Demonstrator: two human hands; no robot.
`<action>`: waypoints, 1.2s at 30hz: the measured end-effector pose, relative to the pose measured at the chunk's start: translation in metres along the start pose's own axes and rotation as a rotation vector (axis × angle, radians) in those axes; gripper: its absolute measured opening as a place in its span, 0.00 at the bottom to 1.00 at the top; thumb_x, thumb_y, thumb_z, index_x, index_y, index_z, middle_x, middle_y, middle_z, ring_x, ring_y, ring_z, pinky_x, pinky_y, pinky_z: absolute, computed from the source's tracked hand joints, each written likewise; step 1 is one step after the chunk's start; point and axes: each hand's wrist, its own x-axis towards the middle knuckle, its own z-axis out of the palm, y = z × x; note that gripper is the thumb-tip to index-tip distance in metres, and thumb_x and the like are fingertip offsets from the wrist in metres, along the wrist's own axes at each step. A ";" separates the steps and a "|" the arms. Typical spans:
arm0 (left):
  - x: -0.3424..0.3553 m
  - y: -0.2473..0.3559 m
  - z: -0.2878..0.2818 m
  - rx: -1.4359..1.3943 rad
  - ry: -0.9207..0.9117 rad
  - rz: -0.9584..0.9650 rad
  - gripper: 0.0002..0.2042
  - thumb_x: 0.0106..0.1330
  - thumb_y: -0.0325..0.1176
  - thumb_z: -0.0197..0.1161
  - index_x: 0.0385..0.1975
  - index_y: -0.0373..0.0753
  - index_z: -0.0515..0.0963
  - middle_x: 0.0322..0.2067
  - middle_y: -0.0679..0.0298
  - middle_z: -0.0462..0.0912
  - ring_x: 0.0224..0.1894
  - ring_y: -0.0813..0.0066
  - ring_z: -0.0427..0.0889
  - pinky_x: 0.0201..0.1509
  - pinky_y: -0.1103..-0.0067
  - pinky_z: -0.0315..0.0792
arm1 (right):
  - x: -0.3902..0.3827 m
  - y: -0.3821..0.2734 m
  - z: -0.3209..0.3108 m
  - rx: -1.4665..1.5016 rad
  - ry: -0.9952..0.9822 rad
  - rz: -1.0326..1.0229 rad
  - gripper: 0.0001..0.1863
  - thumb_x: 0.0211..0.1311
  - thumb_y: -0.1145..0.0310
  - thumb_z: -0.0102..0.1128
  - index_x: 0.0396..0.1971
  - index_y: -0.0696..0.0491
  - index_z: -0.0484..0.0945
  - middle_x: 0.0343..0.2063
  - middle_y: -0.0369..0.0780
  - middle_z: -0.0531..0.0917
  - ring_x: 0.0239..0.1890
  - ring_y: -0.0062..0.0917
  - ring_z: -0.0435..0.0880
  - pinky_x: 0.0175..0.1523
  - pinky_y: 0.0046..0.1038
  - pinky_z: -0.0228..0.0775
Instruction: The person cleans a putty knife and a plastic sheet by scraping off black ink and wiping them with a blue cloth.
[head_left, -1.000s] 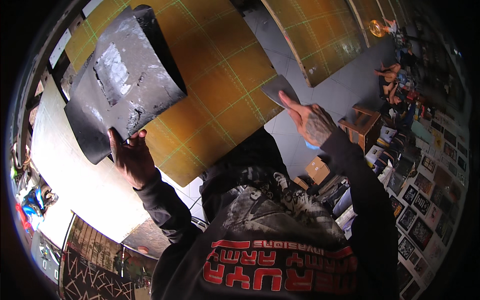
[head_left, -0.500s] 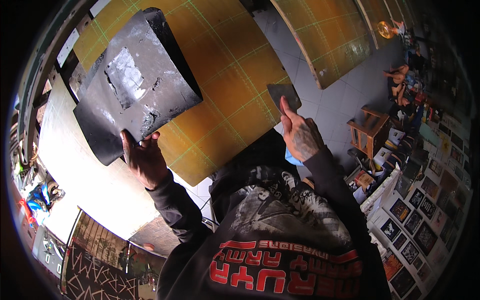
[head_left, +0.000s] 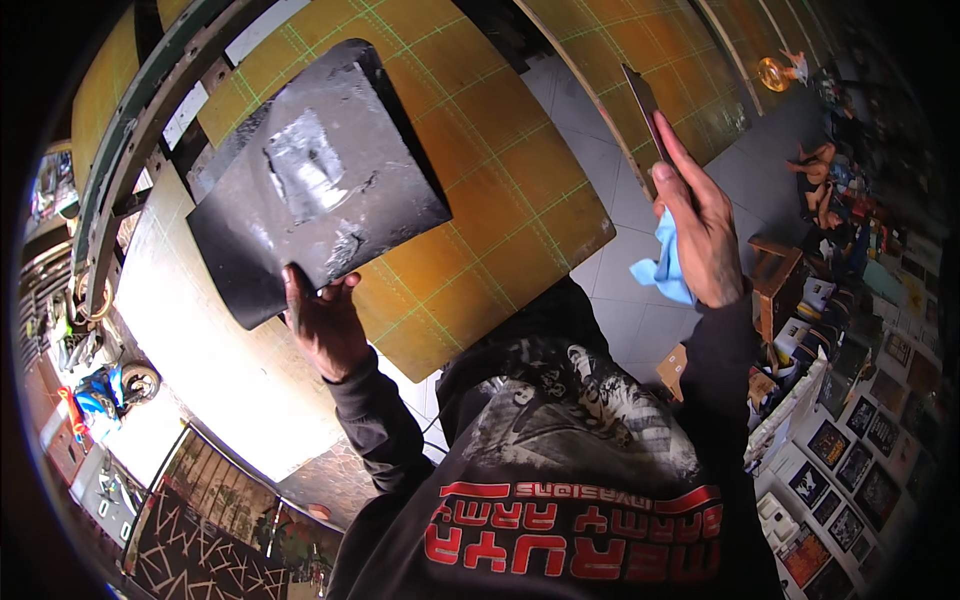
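My left hand pinches the near edge of a dark, bent flexible sheet, thumb on top. A shiny silver-grey smear of paste lies on the sheet's middle, with rough dark crusts near it. My right hand is closed on a thin flat scraper, held almost edge-on and raised at the right, apart from the sheet. A light blue cloth hangs from beneath the same hand's fingers. Below the sheet lies a yellow-brown panel marked with green grid lines.
Similar gridded panels stand beyond at the upper right. A pale board lies at the left beside a dark metal frame. To the right are grey floor tiles, a wooden stool and a wall of small pictures.
My right hand has lifted the scraper up and right, turning it from flat to edge-on, and more of the blue cloth shows. The sheet in my left hand sits slightly farther right in view.
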 end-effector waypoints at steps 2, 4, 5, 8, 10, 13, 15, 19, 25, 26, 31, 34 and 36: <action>-0.004 -0.013 0.003 -0.006 -0.067 -0.021 0.19 0.66 0.28 0.58 0.56 0.28 0.68 0.47 0.55 0.76 0.36 0.65 0.82 0.41 0.71 0.80 | -0.023 -0.009 0.004 0.165 -0.054 -0.099 0.25 0.72 0.62 0.45 0.66 0.51 0.63 0.40 0.39 0.71 0.38 0.22 0.69 0.42 0.25 0.62; -0.001 -0.026 0.014 -0.026 -0.088 -0.092 0.18 0.70 0.37 0.56 0.55 0.35 0.70 0.49 0.56 0.76 0.34 0.57 0.84 0.43 0.62 0.81 | -0.039 -0.023 0.015 0.607 -0.316 0.006 0.28 0.72 0.60 0.44 0.67 0.56 0.57 0.26 0.37 0.68 0.22 0.18 0.66 0.28 0.21 0.59; -0.004 -0.030 0.024 -0.083 -0.085 -0.126 0.19 0.70 0.37 0.57 0.56 0.35 0.69 0.49 0.56 0.76 0.33 0.56 0.84 0.43 0.61 0.81 | -0.048 -0.032 0.019 0.799 -0.439 0.099 0.30 0.72 0.59 0.44 0.68 0.59 0.55 0.18 0.36 0.67 0.14 0.16 0.64 0.21 0.18 0.58; -0.019 -0.049 0.041 0.159 -0.188 -0.066 0.19 0.72 0.36 0.51 0.59 0.36 0.66 0.53 0.55 0.68 0.39 0.53 0.83 0.48 0.59 0.79 | -0.055 0.005 0.050 1.450 -0.906 0.248 0.30 0.73 0.50 0.36 0.63 0.58 0.55 0.18 0.39 0.64 0.07 0.22 0.64 0.14 0.24 0.59; -0.029 -0.054 0.047 0.248 -0.298 0.047 0.19 0.74 0.35 0.47 0.62 0.36 0.64 0.55 0.54 0.62 0.44 0.51 0.82 0.51 0.58 0.78 | -0.054 0.017 0.064 1.572 -1.084 0.260 0.28 0.72 0.46 0.34 0.49 0.60 0.62 0.18 0.38 0.65 0.07 0.23 0.66 0.14 0.25 0.61; -0.038 -0.046 0.067 0.365 -0.266 0.122 0.18 0.72 0.37 0.51 0.55 0.32 0.68 0.48 0.53 0.69 0.43 0.52 0.82 0.52 0.59 0.77 | -0.050 0.039 0.082 1.840 -1.323 0.276 0.34 0.71 0.41 0.32 0.30 0.62 0.68 0.18 0.35 0.67 0.07 0.23 0.68 0.15 0.27 0.63; -0.045 -0.042 0.071 0.205 -0.220 -0.038 0.18 0.71 0.39 0.54 0.51 0.30 0.70 0.44 0.53 0.72 0.42 0.54 0.83 0.52 0.60 0.77 | -0.045 0.047 0.089 1.895 -1.437 0.300 0.36 0.68 0.38 0.34 0.30 0.62 0.69 0.17 0.34 0.67 0.06 0.23 0.69 0.13 0.28 0.63; -0.051 -0.031 0.085 -0.085 -0.126 -0.326 0.18 0.69 0.41 0.57 0.44 0.29 0.72 0.36 0.52 0.78 0.38 0.60 0.84 0.47 0.64 0.79 | -0.037 0.062 0.098 1.814 -1.628 0.204 0.37 0.67 0.36 0.36 0.29 0.62 0.69 0.14 0.34 0.66 0.06 0.23 0.68 0.13 0.28 0.61; -0.067 0.014 0.113 -0.223 -0.088 -0.545 0.17 0.69 0.40 0.56 0.43 0.28 0.72 0.34 0.50 0.81 0.35 0.59 0.85 0.46 0.66 0.80 | -0.040 0.091 0.085 1.588 -1.401 0.305 0.34 0.67 0.38 0.40 0.30 0.60 0.70 0.13 0.34 0.65 0.09 0.24 0.69 0.20 0.27 0.62; -0.067 0.015 0.113 -0.183 -0.118 -0.522 0.18 0.70 0.38 0.54 0.49 0.27 0.68 0.37 0.50 0.78 0.38 0.58 0.83 0.49 0.66 0.78 | -0.046 0.098 0.080 1.604 -1.296 0.322 0.31 0.69 0.42 0.41 0.31 0.61 0.70 0.15 0.36 0.66 0.08 0.22 0.66 0.17 0.25 0.59; -0.067 0.022 0.109 -0.182 -0.124 -0.480 0.23 0.73 0.31 0.49 0.63 0.26 0.56 0.38 0.51 0.71 0.43 0.58 0.80 0.56 0.65 0.75 | -0.063 0.120 0.065 1.673 -1.043 0.466 0.28 0.71 0.47 0.42 0.27 0.62 0.68 0.17 0.37 0.66 0.06 0.20 0.61 0.12 0.23 0.54; -0.063 0.015 0.099 -0.141 -0.147 -0.320 0.19 0.70 0.37 0.55 0.50 0.26 0.69 0.41 0.51 0.78 0.38 0.56 0.84 0.52 0.62 0.78 | -0.074 0.140 0.050 1.614 -1.053 0.340 0.29 0.72 0.47 0.39 0.27 0.62 0.69 0.16 0.36 0.65 0.05 0.19 0.61 0.12 0.24 0.54; -0.058 0.017 0.092 -0.183 -0.146 -0.248 0.19 0.69 0.38 0.56 0.50 0.28 0.71 0.43 0.50 0.80 0.37 0.56 0.85 0.53 0.61 0.77 | -0.083 0.127 0.033 1.533 -0.836 0.334 0.26 0.72 0.49 0.39 0.49 0.60 0.68 0.16 0.35 0.65 0.05 0.21 0.61 0.12 0.24 0.54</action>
